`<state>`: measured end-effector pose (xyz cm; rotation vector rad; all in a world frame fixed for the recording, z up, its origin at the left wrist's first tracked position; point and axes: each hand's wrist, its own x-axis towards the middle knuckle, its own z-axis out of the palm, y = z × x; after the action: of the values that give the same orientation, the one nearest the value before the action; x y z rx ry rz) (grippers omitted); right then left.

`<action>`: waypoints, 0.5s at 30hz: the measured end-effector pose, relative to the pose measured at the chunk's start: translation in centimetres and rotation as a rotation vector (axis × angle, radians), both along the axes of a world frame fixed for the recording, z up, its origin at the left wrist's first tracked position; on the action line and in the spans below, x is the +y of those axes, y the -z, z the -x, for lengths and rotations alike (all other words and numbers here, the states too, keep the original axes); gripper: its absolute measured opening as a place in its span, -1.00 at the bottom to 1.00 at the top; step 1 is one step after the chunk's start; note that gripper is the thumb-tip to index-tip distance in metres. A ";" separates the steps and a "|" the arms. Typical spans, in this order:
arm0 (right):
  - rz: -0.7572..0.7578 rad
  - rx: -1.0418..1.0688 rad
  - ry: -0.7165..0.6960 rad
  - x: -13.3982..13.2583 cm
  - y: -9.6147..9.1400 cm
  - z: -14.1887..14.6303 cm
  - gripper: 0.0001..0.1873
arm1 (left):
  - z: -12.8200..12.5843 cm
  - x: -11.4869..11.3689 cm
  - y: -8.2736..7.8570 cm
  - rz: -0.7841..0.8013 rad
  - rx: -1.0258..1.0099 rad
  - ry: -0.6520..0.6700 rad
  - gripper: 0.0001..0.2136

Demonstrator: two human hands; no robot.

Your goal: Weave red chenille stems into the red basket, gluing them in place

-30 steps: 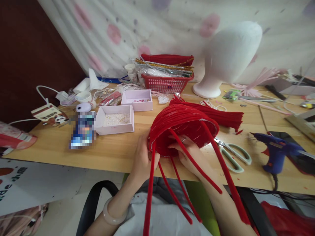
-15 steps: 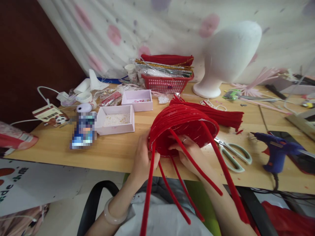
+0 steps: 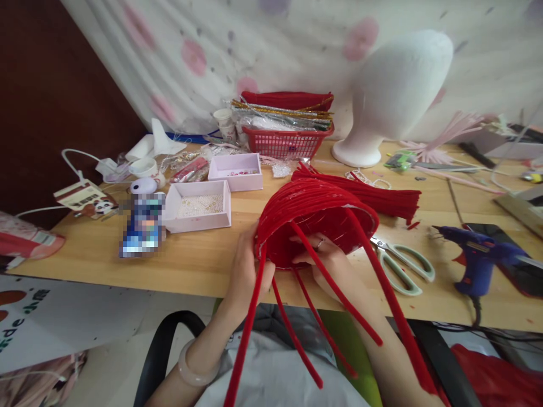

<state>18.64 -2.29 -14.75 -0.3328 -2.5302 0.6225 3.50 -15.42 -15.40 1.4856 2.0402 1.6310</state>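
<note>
A red dome woven from pipe cleaners (image 3: 316, 217) sits at the near edge of the wooden table (image 3: 199, 263). Several loose red pipe-cleaner ends (image 3: 292, 333) hang from it toward my lap. My left hand (image 3: 246, 271) grips the dome's left rim, fingers closed on it. My right hand (image 3: 328, 263) is tucked under the dome's open front, fingers curled on the weave. A bundle of red pipe cleaners (image 3: 373, 195) lies just behind the dome.
Green-handled scissors (image 3: 403, 265) and a blue glue gun (image 3: 477, 257) lie to the right. Two pink boxes (image 3: 199, 206) with beads, a red basket (image 3: 288, 141) and a white foam head (image 3: 390, 96) stand behind. A phone (image 3: 142, 223) lies at left.
The hanging pipe-cleaner ends have swung slightly leftward. Both hands keep their hold on the dome, almost unmoved.
</note>
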 end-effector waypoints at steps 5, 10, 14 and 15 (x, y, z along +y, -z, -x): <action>-0.046 -0.012 -0.028 -0.2 0.3 -0.6 -0.50 | 0.0 0.1 -0.3 0.023 0.016 0.003 -0.35; -0.095 0.073 0.072 -1.1 1.3 -1.5 -0.52 | 0.0 0.1 -0.2 0.018 0.019 -0.002 -0.32; -0.085 0.065 0.058 -1.5 1.2 -1.6 -0.51 | -0.1 0.2 -0.1 0.002 0.015 -0.001 -0.40; -0.074 0.051 0.050 -1.6 1.0 -1.5 -0.51 | -0.1 0.2 -0.1 0.007 0.003 -0.002 -0.42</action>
<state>20.17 -3.84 -15.77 -0.3481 -2.4808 0.5104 3.61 -15.25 -15.31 1.4850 2.0469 1.6222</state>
